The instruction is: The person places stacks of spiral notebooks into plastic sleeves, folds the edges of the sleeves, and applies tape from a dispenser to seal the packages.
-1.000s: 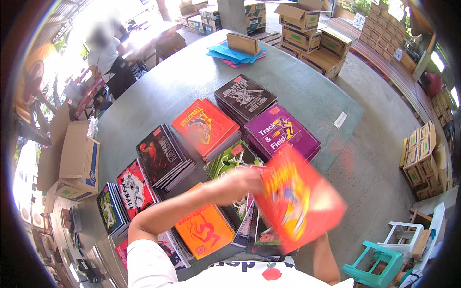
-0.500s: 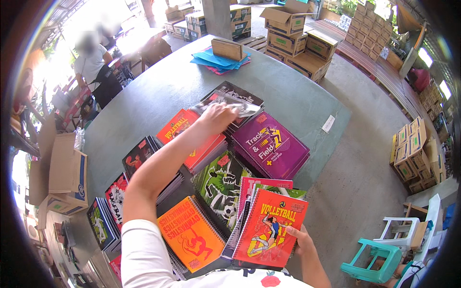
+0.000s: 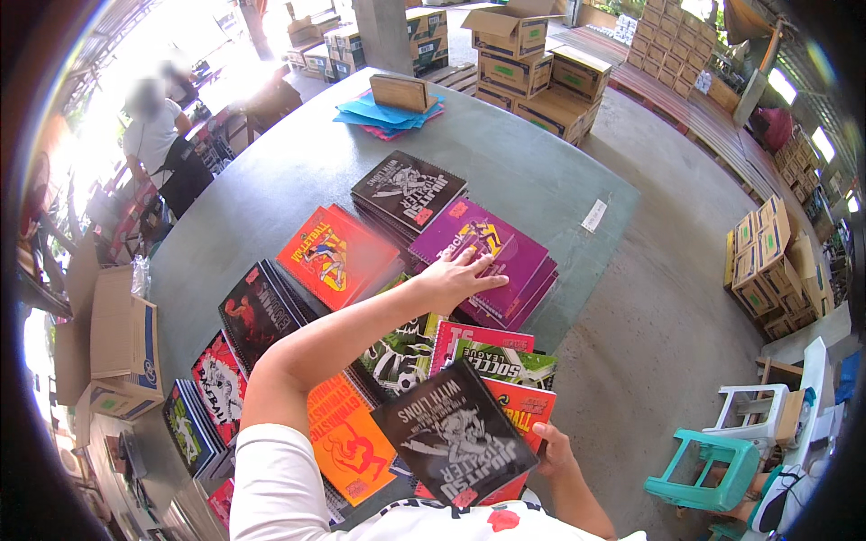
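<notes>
My left hand (image 3: pixel 458 278) lies with fingers spread on the top purple spiral notebook (image 3: pixel 519 266) of a stack. My right hand (image 3: pixel 552 448) grips the right edge of a fanned bundle of notebooks close to my body. A black notebook (image 3: pixel 456 442) lies tilted on top of that bundle; under it show an orange-red one (image 3: pixel 539 406), a green one (image 3: pixel 521 366) and a pink one (image 3: pixel 478 336). Beyond the purple stack is a stack of black notebooks (image 3: pixel 409 189). Left of my left hand sits a red-orange stack (image 3: pixel 329 257). My forearm partly covers a green soccer stack (image 3: pixel 388 347).
More notebook stacks, orange (image 3: pixel 356 446), black (image 3: pixel 257 307), red-and-white (image 3: pixel 219 374) and blue-green (image 3: pixel 188 428), line the table's left. A wooden block (image 3: pixel 400 92) rests on blue sheets (image 3: pixel 370 114) at the far end. Cartons (image 3: pixel 510 72), stools (image 3: pixel 704 473) and a person (image 3: pixel 162 144) are around the table.
My left hand has moved from the far black stack to the purple stack, nearer me. A black notebook now lies on the orange-red one in my right hand's bundle.
</notes>
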`<control>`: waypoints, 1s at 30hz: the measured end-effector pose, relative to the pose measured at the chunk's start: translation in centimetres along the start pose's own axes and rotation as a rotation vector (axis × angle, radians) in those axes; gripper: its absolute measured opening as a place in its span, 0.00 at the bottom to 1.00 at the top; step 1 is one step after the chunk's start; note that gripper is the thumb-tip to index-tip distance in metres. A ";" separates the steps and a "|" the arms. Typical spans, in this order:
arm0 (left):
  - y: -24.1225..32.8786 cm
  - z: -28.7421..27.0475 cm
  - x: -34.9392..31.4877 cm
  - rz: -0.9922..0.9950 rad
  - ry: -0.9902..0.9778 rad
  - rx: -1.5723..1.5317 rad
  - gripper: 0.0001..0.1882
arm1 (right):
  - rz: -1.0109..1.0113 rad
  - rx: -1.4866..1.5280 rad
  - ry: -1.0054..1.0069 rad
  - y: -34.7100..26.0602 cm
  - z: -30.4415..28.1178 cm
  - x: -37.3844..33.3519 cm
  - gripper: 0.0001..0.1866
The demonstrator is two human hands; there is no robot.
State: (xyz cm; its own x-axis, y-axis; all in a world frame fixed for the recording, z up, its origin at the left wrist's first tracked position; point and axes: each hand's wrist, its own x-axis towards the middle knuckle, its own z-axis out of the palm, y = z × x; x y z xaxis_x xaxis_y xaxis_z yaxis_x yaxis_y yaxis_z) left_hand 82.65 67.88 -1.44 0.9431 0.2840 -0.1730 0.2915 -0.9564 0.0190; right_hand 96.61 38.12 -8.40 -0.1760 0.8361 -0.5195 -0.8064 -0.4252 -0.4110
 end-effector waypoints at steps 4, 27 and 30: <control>0.6 2.2 0.2 -0.018 0.201 0.100 0.38 | -0.167 -0.280 -0.029 -0.5 3.3 -0.1 0.42; 16.6 2.5 -18.9 -0.095 0.293 0.047 0.47 | -0.006 -0.316 -0.069 -1.0 0.1 0.0 0.25; 18.5 0.4 -22.1 -0.137 0.491 -0.020 0.47 | -0.269 -0.243 -0.093 -0.8 0.9 -2.7 0.26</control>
State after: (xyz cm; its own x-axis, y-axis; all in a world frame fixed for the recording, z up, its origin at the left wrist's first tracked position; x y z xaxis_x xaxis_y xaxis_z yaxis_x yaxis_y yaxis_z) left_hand 67.17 43.92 2.34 0.8586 0.4100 0.3079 0.4164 -0.9079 0.0480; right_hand 97.26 36.54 -6.00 -0.0355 0.9522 -0.3035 -0.6756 -0.2467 -0.6948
